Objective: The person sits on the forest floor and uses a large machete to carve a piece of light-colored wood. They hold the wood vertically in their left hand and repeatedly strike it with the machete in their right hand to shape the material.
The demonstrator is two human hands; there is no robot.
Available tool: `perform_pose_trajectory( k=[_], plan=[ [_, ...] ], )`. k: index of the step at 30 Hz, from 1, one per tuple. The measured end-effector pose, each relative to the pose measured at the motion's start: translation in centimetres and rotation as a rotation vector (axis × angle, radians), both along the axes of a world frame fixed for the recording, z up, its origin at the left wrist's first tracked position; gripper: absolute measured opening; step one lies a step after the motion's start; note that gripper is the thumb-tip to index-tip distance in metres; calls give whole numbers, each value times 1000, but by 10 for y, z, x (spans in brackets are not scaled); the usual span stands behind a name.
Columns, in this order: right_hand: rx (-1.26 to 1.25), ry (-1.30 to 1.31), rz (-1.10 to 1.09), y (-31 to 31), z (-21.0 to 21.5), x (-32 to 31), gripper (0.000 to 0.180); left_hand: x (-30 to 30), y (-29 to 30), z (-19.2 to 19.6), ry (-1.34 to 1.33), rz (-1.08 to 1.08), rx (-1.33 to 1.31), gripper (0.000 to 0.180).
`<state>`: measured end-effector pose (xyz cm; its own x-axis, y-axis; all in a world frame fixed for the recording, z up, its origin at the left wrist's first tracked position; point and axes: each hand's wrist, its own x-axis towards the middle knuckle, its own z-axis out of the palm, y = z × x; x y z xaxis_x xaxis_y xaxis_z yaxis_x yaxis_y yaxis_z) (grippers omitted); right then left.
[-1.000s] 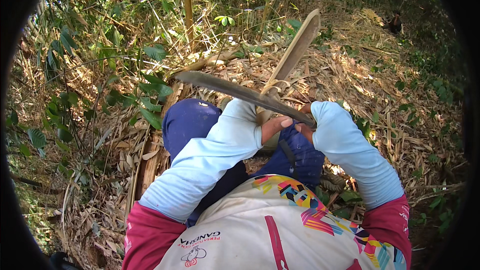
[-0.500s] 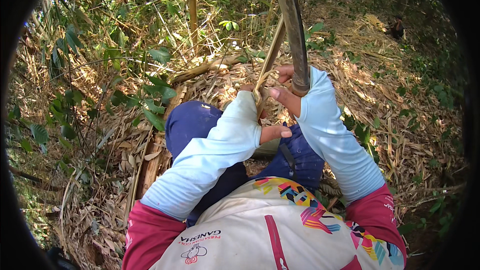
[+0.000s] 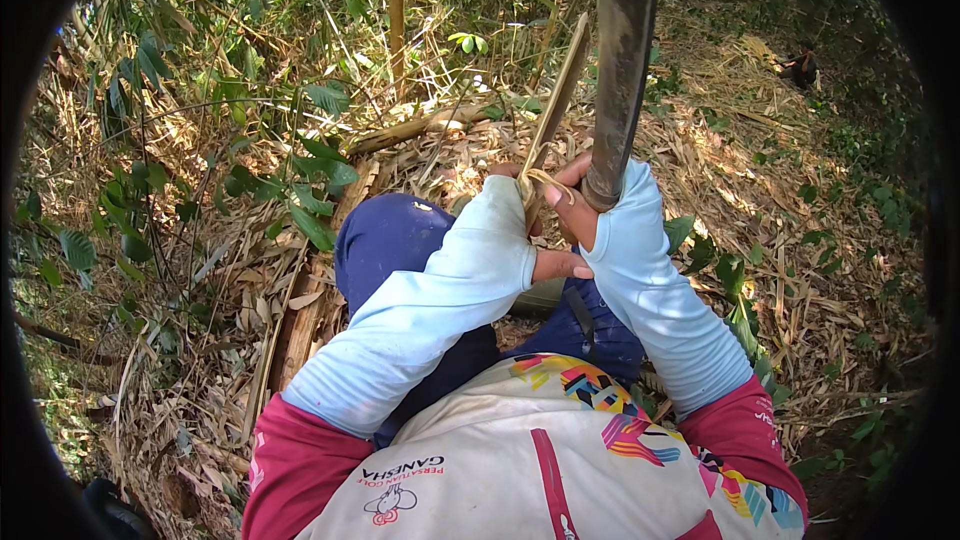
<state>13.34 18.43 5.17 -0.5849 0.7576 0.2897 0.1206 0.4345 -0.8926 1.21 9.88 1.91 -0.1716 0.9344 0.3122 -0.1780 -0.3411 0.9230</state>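
Observation:
My right hand (image 3: 585, 208) is shut around the handle of a long dark blade (image 3: 624, 50), which points straight up and out of the top of the view. Just left of it, my left hand (image 3: 522, 232) grips the lower end of a thin split bamboo strip (image 3: 560, 100) that leans up and to the right, close beside the blade. Pale fibres curl off the strip's base between the two hands. Both forearms wear light blue sleeves and meet above my knees in blue trousers (image 3: 395, 240).
Dry bamboo leaves and husks cover the ground all round. A cut bamboo stump (image 3: 397, 25) stands ahead, a fallen stem (image 3: 420, 127) lies beyond my knees, and split bamboo pieces (image 3: 300, 325) lie at my left. Leafy shrubs (image 3: 315, 165) crowd the left. Another person (image 3: 800, 65) sits far off, upper right.
The blade has swung up from lying across the strip to standing upright, my right hand rising with it. My left hand has kept hold of the strip.

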Motion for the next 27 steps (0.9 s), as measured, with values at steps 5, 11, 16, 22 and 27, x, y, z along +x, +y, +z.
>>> perform_pose_trajectory(
  k=[5, 11, 16, 22, 27],
  plan=[
    [-190, 146, 97, -7, -11, 3, 10, -8, 3, -17, -19, -55, -140, 84],
    [-265, 275, 115, 0, -20, 6, 12, -7, 0, -13, -145, -90, -176, 82],
    [-334, 378, 131, 1, -23, 7, 13, -12, -1, -8, -127, -172, -281, 89],
    [-360, 269, 43, -1, -2, 11, 17, -10, -5, 3, -80, -97, -194, 93],
    [7, -17, 0, 13, 10, 53, 17, -17, -8, -8, 103, 51, -230, 84]
  ],
)
